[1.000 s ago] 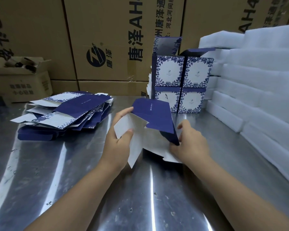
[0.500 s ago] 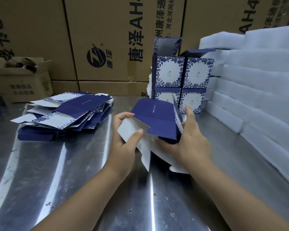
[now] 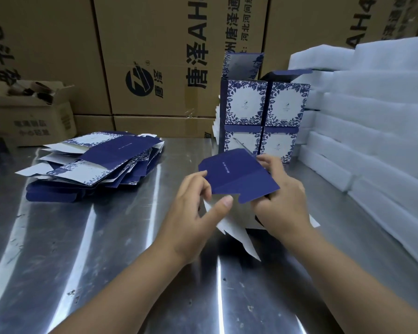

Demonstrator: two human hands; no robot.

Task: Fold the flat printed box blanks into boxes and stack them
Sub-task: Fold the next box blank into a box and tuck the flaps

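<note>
— Hovering just above the bench (image 3: 106, 273), the box blank (image 3: 239, 179) is sitting between both grips: the left hand (image 3: 191, 213) is pinching its left edge, the right hand (image 3: 282, 206) is curling round its right end.
— And its blue panel is running left-to-right between the 2 hands, with the stack of folded boxes (image 3: 263, 112) waiting just behind, nearer the right hand.

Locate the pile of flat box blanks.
In the head view, the pile of flat box blanks lies on the steel table, left of the left hand.
</note>
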